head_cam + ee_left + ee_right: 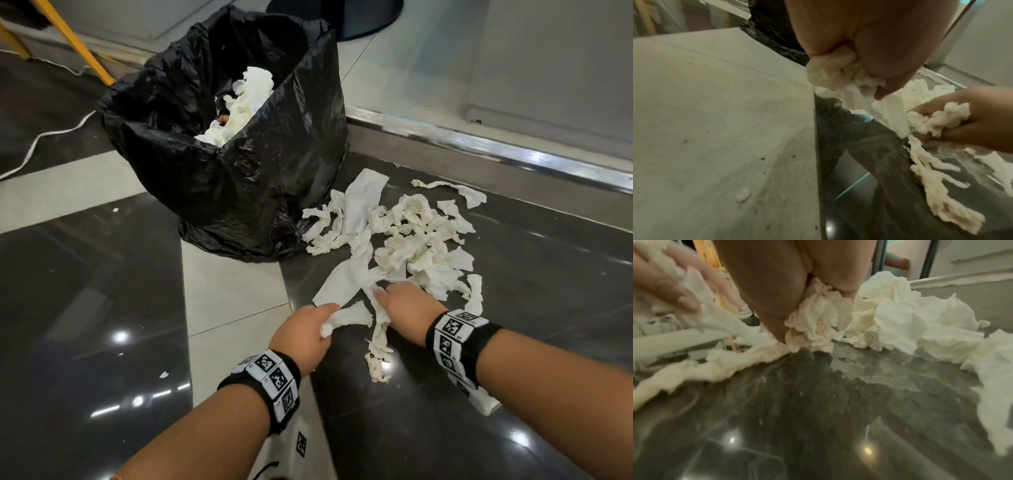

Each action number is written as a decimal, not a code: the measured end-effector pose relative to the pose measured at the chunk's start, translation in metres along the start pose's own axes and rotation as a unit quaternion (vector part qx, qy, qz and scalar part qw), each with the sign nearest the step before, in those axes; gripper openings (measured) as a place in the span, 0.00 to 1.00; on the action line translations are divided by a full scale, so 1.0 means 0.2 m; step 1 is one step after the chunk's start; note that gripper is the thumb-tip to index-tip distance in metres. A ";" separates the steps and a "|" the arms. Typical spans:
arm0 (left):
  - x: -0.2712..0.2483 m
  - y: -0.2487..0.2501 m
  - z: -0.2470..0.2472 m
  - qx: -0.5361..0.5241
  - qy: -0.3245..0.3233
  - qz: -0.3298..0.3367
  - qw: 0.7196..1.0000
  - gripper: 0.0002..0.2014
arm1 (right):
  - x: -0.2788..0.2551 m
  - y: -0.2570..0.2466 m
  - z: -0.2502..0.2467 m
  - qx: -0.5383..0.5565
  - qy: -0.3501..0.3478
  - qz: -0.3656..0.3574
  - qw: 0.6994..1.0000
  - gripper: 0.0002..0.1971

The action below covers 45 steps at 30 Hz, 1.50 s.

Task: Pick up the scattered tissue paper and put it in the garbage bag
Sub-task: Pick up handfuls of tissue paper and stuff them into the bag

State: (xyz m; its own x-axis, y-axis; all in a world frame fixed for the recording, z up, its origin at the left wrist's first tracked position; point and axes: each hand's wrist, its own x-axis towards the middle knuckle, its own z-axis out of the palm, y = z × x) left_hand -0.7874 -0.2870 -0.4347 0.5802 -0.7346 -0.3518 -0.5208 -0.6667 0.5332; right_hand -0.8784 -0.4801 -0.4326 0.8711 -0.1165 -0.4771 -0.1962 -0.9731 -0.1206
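A pile of crumpled white tissue paper (407,236) lies on the dark floor tile to the right of an open black garbage bag (239,178), which holds more tissue (239,106). My left hand (305,334) grips a bunched wad of tissue (349,317) at the pile's near edge; the left wrist view shows that wad (834,71) squeezed in the fist. My right hand (404,308) is closed around another clump (816,318) at the pile's front. A twisted strip (378,346) trails toward me between the hands.
A metal threshold strip (496,147) runs behind the pile. A white cord (44,137) lies on the floor at the left, near yellow legs (78,44). Small tissue scraps (163,374) dot the dark tile at the left. A round black base (363,17) stands behind the bag.
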 end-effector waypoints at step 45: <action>0.74 0.13 -1.94 -0.131 0.018 -0.113 0.985 0.34 | -0.05 -0.15 -1.57 0.565 0.407 0.059 0.715 0.10</action>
State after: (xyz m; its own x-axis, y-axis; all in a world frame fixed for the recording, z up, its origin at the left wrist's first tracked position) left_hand -0.4724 -0.3636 -0.1738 0.6872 -0.5624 -0.4598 -0.1992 -0.7545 0.6253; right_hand -0.7398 -0.5119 -0.1512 0.7018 -0.7091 0.0683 -0.1275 -0.2193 -0.9673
